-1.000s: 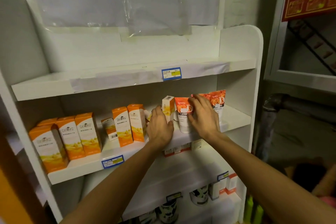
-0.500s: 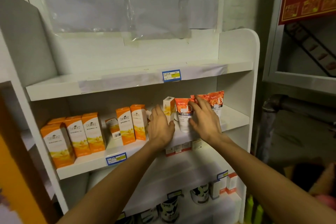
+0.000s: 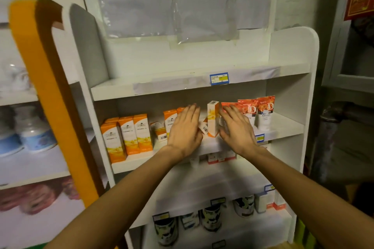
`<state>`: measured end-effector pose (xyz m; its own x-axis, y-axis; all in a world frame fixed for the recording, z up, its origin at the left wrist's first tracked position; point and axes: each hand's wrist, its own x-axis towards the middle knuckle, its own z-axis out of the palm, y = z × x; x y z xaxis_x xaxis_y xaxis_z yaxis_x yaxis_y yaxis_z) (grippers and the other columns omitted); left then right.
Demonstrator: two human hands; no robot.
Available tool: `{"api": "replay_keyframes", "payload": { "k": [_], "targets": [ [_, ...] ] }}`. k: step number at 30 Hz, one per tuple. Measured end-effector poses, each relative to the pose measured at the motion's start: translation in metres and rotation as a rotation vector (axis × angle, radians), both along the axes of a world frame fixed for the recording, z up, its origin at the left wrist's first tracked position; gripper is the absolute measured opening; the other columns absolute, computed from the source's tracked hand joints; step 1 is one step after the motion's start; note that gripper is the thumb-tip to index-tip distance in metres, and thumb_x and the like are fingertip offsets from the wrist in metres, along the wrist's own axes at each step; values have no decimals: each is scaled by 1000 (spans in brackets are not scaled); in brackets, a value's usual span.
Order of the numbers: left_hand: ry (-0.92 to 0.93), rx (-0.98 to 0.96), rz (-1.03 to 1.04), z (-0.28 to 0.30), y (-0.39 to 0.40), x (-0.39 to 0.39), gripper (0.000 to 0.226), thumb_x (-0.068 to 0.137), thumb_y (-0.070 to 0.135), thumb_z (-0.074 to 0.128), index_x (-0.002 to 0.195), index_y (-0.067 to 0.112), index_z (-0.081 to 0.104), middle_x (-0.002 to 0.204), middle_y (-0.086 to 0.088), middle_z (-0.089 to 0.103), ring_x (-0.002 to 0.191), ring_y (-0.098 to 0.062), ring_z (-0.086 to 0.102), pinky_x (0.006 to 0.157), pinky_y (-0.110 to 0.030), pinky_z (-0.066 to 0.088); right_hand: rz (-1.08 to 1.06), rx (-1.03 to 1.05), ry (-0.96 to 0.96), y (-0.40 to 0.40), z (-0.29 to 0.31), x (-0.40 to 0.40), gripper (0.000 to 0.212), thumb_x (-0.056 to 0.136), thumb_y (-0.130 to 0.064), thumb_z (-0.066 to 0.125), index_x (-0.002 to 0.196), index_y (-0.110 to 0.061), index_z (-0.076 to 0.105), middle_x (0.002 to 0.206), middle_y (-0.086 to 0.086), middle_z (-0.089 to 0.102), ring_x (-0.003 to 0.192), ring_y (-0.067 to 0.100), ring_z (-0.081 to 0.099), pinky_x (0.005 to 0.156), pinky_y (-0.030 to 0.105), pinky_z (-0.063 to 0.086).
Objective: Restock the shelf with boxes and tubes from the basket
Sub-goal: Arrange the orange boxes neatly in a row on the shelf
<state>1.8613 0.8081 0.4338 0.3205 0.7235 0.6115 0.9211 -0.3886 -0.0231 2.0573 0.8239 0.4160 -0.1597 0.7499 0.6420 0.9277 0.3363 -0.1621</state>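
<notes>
On the middle shelf (image 3: 283,127), left hand (image 3: 185,127) and right hand (image 3: 236,127), both released and flat, flank an upright box (image 3: 213,119); tidying step, I judge; next, nudge it toward the orange tubes (image 3: 257,111).

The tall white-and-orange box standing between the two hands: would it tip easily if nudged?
Probably. The box is tall and narrow on a small base, so a sideways nudge from either the left hand or the right hand could topple it. It looks like thin cardboard, so likely light and easily dented.

You can read only a large white "D" on the red tubes (image 3: 265,107); other labels are too blurred.
</notes>
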Motion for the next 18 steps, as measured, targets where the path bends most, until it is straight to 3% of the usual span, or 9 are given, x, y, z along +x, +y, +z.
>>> {"api": "replay_keyframes", "payload": {
  "k": [5,12,18],
  "targets": [
    [96,25,77,9,-23,-52,73,94,37,52,155,11,23,164,-12,17,150,-29,16,123,-40,9,143,2,34,-11,-1,-35,52,93,-32,61,142,-21,47,149,1,44,140,20,36,114,39,34],
    [161,46,234,30,-39,-134,71,93,42,55,152,10,31,162,-14,24,148,-31,24,122,-41,12,306,-115,171,-28,-7,-95,47,94,-31,61,139,-26,49,122,-6,63,107,11,59,90,33,54],
    [231,45,343,36,-50,-192,72,94,46,52,153,11,29,159,-14,30,148,-27,27,123,-40,5,305,-189,397,-31,-11,-152,38,94,-31,63,131,-28,54,96,-14,63,82,4,60,75,24,57]
  ]
}}
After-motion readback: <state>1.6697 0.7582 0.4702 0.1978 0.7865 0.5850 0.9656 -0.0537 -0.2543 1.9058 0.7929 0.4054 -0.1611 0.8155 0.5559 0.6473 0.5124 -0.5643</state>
